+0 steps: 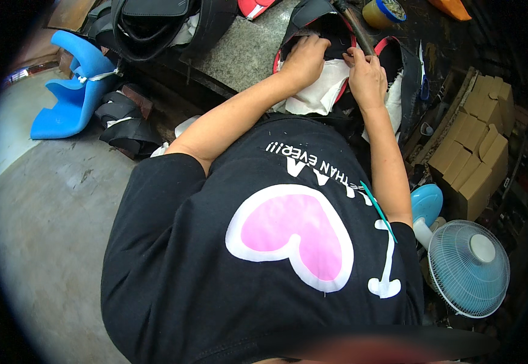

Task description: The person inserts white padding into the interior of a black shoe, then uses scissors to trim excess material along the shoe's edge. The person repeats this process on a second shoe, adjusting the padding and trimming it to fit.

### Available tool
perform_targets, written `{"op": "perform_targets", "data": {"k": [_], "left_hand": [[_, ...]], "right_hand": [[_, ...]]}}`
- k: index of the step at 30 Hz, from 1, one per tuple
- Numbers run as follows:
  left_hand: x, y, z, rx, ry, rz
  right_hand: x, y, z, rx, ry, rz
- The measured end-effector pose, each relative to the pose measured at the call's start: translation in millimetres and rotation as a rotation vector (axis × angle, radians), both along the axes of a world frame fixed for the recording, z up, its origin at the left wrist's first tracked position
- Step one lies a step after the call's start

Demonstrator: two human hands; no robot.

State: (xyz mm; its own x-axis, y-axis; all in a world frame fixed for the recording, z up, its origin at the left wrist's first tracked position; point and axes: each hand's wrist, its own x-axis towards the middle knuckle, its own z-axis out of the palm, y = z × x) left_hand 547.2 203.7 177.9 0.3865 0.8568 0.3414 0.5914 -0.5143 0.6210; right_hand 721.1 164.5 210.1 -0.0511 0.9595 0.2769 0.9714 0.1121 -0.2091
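A black padded piece (312, 13) with red edging lies at the table's near edge, curved around a hollow with white cloth (317, 90) inside. I cannot tell its exact kind. My left hand (305, 59) reaches into the hollow above the cloth, fingers bent and closed; what lies under the fingertips is hidden. Just to its right, my right hand (368, 77) pinches the red-edged rim, thumb and fingers together. A dark rod (356, 29) lies slantwise beyond that hand. Another black piece (411, 79) with red edging and white lining sits against the right hand's outer side.
Grey stone slab (230, 57) and black bag-like pieces (155, 30) are at left. A yellow jar with blue rim (384, 12) stands far right. Blue foam (76, 85) hangs left. Cardboard boxes (470, 145) and a blue fan (470, 267) stand right.
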Motion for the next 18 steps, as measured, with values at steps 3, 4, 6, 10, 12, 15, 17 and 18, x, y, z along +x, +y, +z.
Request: {"op": "perform_targets", "data": {"k": [3,4,6,10,12,15,17,18], "left_hand": [[-7,-5,2,-0.013,0.115,-0.115],[-9,-6,4,0.008,0.146,-0.147],[-10,-9,8,0.117,0.275,-0.212],[-10,-10,15,0.279,0.422,-0.266],[-9,-9,17,0.277,0.363,-0.257],[-9,-8,18,0.265,0.329,-0.248],[-11,-9,19,0.203,0.42,-0.261],[-11,-10,19,0.218,0.411,-0.244]], "right_hand": [[1,1,0,-0.023,0.003,0.006],[2,0,0,-0.034,-0.005,0.001],[2,-2,1,-0.038,-0.023,0.012],[-2,-8,4,0.03,-0.032,0.115],[-8,-11,3,0.085,-0.019,0.2],[-14,-21,1,-0.029,-0.062,0.172],[-12,-25,0,-0.059,-0.114,0.092],[-11,-26,-1,-0.061,-0.105,0.051]]}}
